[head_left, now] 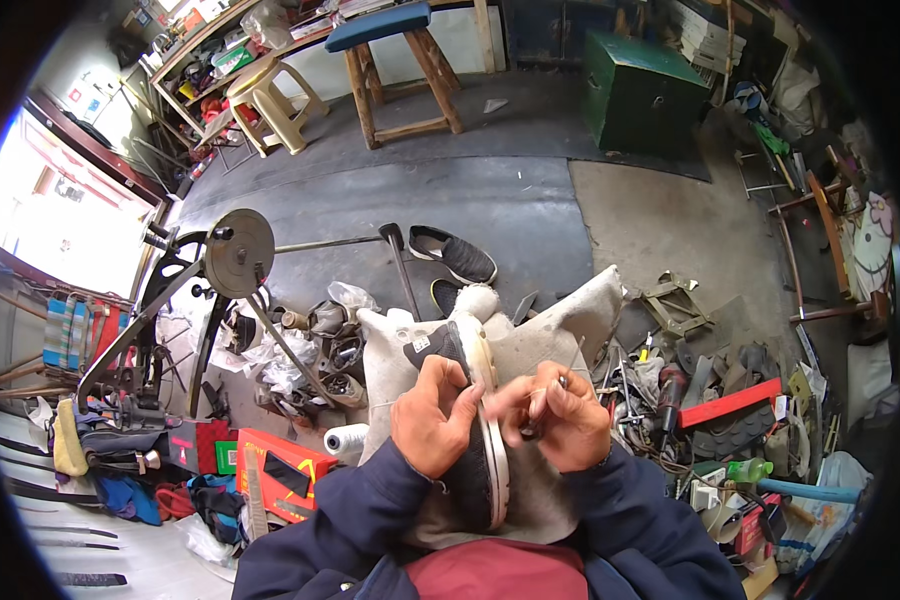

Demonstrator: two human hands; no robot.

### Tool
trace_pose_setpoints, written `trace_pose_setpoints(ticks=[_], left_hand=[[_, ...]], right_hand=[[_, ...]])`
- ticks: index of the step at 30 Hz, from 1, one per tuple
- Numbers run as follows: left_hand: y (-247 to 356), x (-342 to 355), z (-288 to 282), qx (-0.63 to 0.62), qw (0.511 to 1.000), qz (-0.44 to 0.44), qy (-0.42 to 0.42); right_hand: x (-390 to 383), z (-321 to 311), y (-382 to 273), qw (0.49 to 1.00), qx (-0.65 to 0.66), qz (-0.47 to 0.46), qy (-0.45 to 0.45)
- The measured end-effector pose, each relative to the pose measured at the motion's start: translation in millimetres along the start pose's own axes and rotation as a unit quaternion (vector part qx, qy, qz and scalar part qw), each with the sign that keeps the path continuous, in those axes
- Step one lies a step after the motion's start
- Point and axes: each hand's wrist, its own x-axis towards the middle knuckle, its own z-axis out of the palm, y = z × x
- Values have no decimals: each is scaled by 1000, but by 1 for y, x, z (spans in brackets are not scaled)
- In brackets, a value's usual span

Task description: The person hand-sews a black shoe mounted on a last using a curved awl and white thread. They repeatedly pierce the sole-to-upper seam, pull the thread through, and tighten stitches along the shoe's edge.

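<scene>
- Dark cloth shoe with pale rubber sole stands on my lap; left hand fingers are wrapped around it.
- Right hand fingers pinch a small dark tool at the sole.
- White thread cone and scattered metal tools lie around on the floor.

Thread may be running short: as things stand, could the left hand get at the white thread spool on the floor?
Probably not at once: the left hand is gripping the dark white-soled shoe on the lap. The white thread spool lies close beside the left forearm with nothing between them, so once the hand lets go, likely yes.

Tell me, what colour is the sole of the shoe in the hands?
The sole is off-white, clearest in the head view.
</scene>
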Motion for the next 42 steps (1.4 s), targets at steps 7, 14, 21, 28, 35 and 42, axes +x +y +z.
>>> trace_pose_setpoints(ticks=[7, 14, 21, 28, 35, 42], left_hand=[[7, 1, 7, -29, 1000, -3, 0], [10, 0, 10, 47, 999, -2, 3], [3, 3, -13, -67, 995, 36, -67], [-27, -16, -73, 260, 935, 241, -11], [-58, -15, -148, 395, 890, 226, -35], [-46, -30, -89, -378, 923, 8, 67]], right_hand=[[-25, 16, 19, 922, -367, -2, 122], [-39, 18, 33, 883, -457, -28, 102], [-33, 18, 36, 873, -476, -39, 99], [-32, 16, 37, 878, -465, -42, 104], [-30, 13, 37, 880, -462, -39, 105], [-26, 21, 32, 891, -415, -19, 184]])
